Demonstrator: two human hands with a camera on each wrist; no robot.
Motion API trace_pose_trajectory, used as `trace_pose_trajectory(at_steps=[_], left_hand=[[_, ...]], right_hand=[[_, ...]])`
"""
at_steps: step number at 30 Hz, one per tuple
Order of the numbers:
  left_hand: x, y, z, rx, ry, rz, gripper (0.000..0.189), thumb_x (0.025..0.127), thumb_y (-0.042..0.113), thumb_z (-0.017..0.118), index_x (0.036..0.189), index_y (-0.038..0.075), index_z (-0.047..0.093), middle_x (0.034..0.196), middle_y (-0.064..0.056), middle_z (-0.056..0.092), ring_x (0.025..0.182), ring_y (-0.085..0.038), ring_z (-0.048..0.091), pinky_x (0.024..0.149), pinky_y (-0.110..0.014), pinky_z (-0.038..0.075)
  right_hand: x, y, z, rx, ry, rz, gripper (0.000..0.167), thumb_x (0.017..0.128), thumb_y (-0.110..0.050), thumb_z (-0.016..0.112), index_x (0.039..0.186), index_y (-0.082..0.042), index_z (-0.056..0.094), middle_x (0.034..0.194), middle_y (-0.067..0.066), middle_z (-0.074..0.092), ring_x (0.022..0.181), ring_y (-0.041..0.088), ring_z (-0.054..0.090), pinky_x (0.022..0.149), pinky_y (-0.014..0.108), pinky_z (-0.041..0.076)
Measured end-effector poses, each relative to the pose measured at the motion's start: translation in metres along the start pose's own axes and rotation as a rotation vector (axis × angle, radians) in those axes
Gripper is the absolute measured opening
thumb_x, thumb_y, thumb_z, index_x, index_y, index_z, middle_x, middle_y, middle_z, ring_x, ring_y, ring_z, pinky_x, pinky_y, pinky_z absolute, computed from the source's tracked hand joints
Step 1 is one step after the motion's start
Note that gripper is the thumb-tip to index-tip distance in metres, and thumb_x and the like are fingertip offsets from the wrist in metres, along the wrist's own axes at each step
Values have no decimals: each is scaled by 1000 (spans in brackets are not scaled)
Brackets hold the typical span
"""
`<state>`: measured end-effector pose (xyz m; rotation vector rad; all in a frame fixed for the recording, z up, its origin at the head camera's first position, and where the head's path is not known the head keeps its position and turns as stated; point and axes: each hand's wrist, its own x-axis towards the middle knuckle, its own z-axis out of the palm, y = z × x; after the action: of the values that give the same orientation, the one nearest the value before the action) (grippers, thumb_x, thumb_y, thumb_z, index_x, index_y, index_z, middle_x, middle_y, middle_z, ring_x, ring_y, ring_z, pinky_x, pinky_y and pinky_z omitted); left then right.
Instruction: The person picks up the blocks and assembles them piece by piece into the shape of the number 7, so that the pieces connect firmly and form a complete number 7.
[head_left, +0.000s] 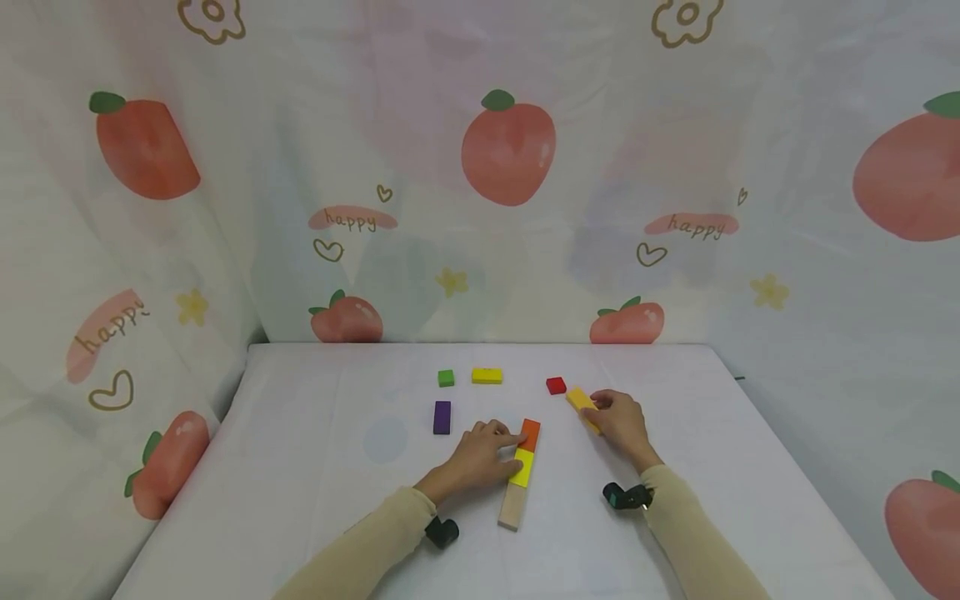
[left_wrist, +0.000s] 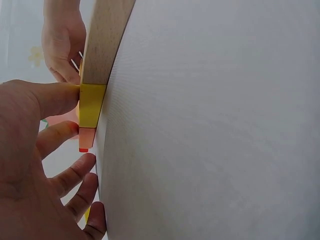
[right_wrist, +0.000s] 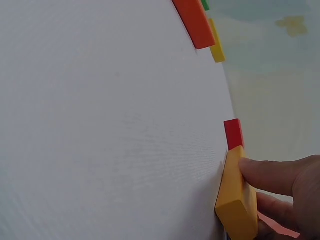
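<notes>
Three blocks lie end to end in a row: an orange block (head_left: 530,434) farthest off, a bright yellow block (head_left: 522,467) in the middle and a plain wood block (head_left: 512,507) nearest. My left hand (head_left: 480,454) rests at this row from the left, its thumb touching the yellow block (left_wrist: 92,106) and its forefinger at the orange one. The other left fingers are spread, holding nothing. To the right, my right hand (head_left: 621,422) pinches a yellow-orange block (right_wrist: 236,195) between thumb and fingers. That block's far end is close to a small red block (head_left: 556,386).
Behind the row, a small green block (head_left: 446,378) and a yellow block (head_left: 487,376) lie toward the back of the white table (head_left: 315,467). A purple block (head_left: 442,417) lies left of the row. Fruit-printed cloth hangs behind the table and at its sides.
</notes>
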<state>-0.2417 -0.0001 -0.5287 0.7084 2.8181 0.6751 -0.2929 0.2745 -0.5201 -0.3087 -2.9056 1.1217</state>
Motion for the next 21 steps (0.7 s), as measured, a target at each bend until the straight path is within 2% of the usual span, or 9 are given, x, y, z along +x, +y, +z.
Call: trace_pose_trajectory(at_steps=[4, 9, 13, 21], left_hand=[[0, 1, -1, 2, -1, 3, 48, 93, 40, 64, 139, 33, 56, 127, 2, 57, 115, -19, 47, 95, -37, 42], [-1, 0, 0, -6, 0, 9, 48, 93, 39, 64, 139, 33, 56, 127, 1, 57, 115, -20, 47, 94, -37, 41], [0, -1, 1, -6, 2, 14, 48, 93, 40, 64, 139, 33, 55, 127, 2, 57, 115, -19, 47, 93, -36, 41], [1, -2, 1, 4, -1, 8, 48, 93, 40, 64, 140, 34, 55, 128, 1, 56, 116, -20, 47, 95, -37, 41]], right_hand=[[0, -1, -1, 4, -11, 20, 45, 85, -26, 74, 122, -1, 64, 113, 18, 67, 95, 26, 60, 71, 27, 49], [-2, 0, -2, 15, -47, 53, 49, 87, -27, 72, 128, -2, 60, 119, 22, 65, 95, 27, 64, 73, 28, 56], [-3, 1, -3, 15, -63, 62, 51, 90, -29, 70, 133, -5, 56, 121, 23, 63, 95, 28, 64, 76, 30, 57], [-5, 1, -10, 16, -69, 0, 53, 92, -25, 67, 141, -11, 51, 120, 22, 64, 95, 26, 62, 68, 26, 50]])
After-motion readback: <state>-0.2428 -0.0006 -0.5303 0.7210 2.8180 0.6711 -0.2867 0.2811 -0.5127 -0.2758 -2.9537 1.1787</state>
